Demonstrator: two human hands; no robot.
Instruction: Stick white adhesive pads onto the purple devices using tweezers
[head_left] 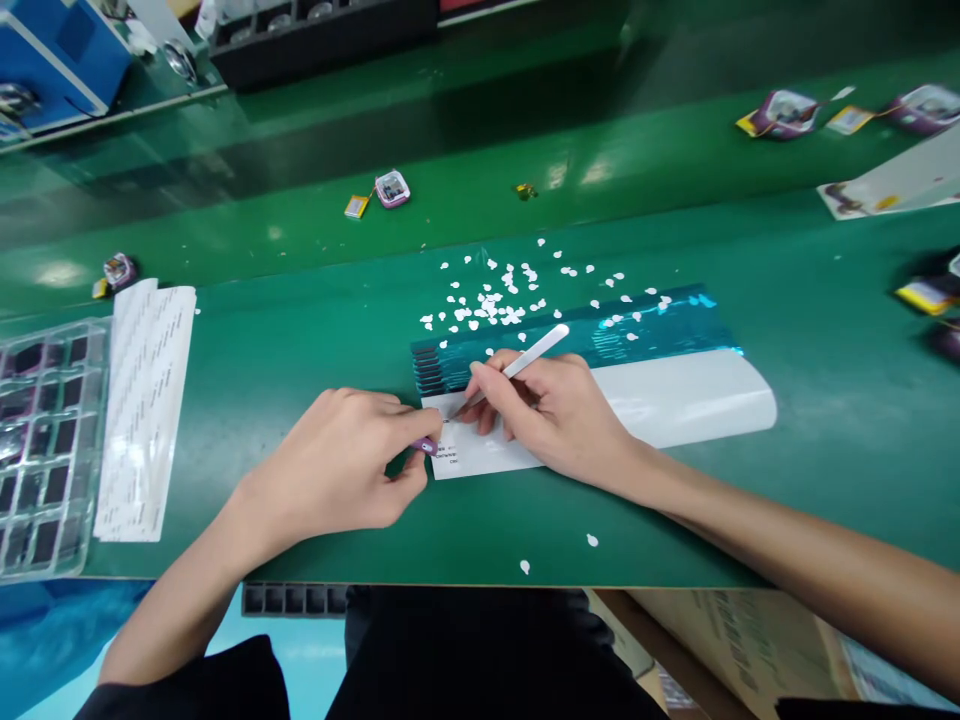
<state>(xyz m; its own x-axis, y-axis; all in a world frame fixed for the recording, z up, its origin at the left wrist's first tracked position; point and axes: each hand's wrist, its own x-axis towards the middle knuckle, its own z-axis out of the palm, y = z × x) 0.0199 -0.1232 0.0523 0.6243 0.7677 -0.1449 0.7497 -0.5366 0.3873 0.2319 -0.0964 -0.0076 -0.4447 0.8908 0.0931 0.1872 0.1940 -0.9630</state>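
My left hand (341,462) pinches a small purple part (426,446) at the left edge of a white label sheet (675,400) on the green table. My right hand (555,412) holds white tweezers (534,352) like a pen, their tip touching the sheet's near-left corner close to the purple part. A shiny blue strip (660,320) lies along the sheet's far edge. Many small white paper bits (495,300) are scattered just beyond it.
A clear plastic tray (45,440) with dark compartments sits at the left, beside white label strips (146,400). Small purple devices (391,188) (784,112) and yellow parts lie farther back. A blue machine (60,50) stands at the far left. The table edge (525,582) is near me.
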